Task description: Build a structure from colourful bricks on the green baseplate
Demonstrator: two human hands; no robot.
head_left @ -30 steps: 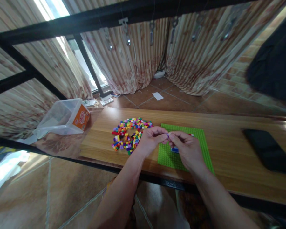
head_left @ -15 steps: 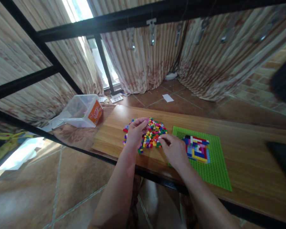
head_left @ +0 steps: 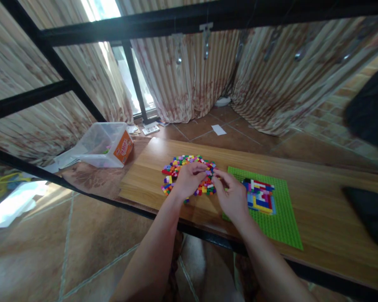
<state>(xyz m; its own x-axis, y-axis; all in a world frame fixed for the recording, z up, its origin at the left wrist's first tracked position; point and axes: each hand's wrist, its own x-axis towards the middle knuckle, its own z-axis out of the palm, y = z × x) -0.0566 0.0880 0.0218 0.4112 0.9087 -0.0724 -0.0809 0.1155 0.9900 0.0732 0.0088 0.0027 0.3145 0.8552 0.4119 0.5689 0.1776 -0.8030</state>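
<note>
Over a pile of small coloured building bricks (head_left: pixel 189 158) my left hand (head_left: pixel 190 178) is curled, thumb and forefinger brought together. My right hand (head_left: pixel 233 191) faces it from the right in a pinch, its fingertips close to those of the left. Whatever lies between the fingertips is too small to make out among the bricks. Right of the pile lies a green baseplate (head_left: pixel 285 214), partly behind my right hand. On it is a flat patch of built bricks (head_left: pixel 261 197) in blue, yellow, red, white and other colours.
The wooden table (head_left: pixel 141 167) carries a dark flat object (head_left: pixel 368 214) at the right. A clear plastic box (head_left: pixel 97 142) with an orange label stands beyond the left end. Black metal bars (head_left: pixel 145 29) cross above. Paper (head_left: pixel 219 130) lies on the tiled floor.
My left hand has moved right and slightly down, toward my right hand. My right hand's fingertips have risen slightly, and the hands are now closer together. The view has shifted a little.
</note>
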